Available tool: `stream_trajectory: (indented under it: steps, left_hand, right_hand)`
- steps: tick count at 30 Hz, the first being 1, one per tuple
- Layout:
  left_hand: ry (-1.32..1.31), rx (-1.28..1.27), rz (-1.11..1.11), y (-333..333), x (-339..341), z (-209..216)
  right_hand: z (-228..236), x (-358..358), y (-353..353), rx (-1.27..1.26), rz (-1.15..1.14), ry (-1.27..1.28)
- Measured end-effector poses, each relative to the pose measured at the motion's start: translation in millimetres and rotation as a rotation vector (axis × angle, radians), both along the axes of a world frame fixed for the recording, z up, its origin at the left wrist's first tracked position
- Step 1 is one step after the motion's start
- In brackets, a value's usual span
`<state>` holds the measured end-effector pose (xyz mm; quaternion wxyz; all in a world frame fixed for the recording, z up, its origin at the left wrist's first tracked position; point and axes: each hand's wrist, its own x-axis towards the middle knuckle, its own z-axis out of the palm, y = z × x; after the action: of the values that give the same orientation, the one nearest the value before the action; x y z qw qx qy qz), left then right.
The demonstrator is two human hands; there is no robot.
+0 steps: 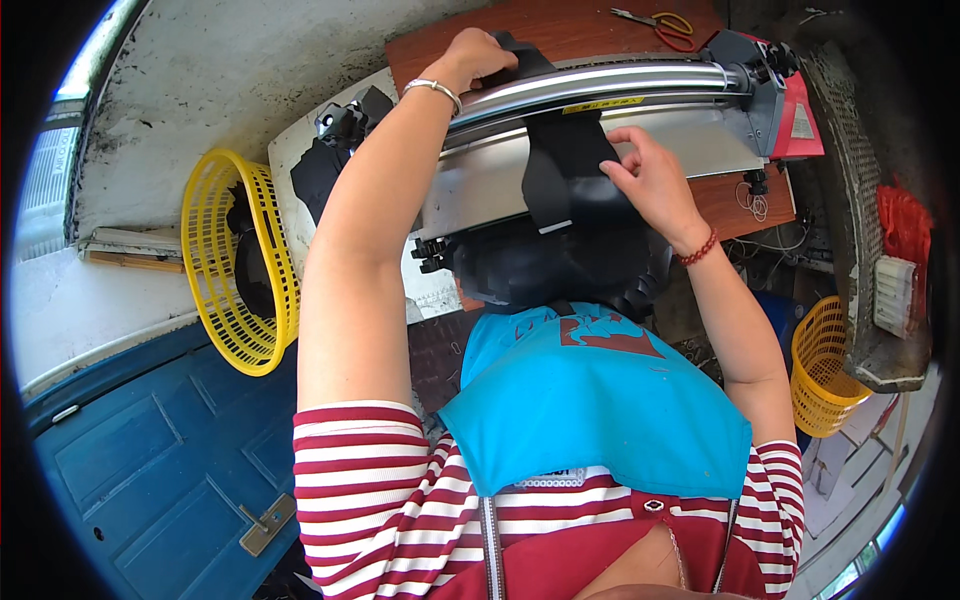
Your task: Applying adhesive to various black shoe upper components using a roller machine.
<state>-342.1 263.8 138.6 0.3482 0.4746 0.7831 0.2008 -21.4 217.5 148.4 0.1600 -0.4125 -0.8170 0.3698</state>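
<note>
A machine with long metal rollers [600, 80] lies across the bench in front of me. My left hand [478, 58] reaches over the rollers to their far side, its fingers closed on a flat black cut piece [523, 60]. On the near side another stretch of black sheet material [568, 160] hangs from under the rollers over the metal plate [480, 185]. My right hand [652, 185] is at its right edge, fingers curved and apart, thumb tip against the sheet. Whether the black parts on both sides are one piece is hidden by the rollers. Below lies a shiny black heap [560, 262].
A yellow basket [250, 350] holding black pieces stands at left. Scissors [665, 28] with red and yellow handles lie on the brown board [560, 22]. The machine's red end housing [797, 120] is at right. Another yellow basket [825, 385] stands lower right. Cords [752, 203] hang near the bench edge.
</note>
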Motion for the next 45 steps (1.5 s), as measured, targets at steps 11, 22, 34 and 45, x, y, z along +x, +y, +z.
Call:
stream_trajectory:
  steps: [11,22,34,45]
  left_hand:
    - [-0.075,0.187,0.114,3,0,57]
    - [-0.069,0.336,0.068,-2,-28,131]
    - [-0.113,0.426,-0.029,-18,-65,157]
    - [-0.174,0.414,0.018,-33,-81,163]
  right_hand:
    - [-7,-15,-25,0.684,0.376,-0.376]
    - [-12,-12,-24,0.628,0.375,-0.291]
    - [37,-65,55,0.387,0.163,0.420]
    - [27,-170,134,-0.332,0.176,0.246]
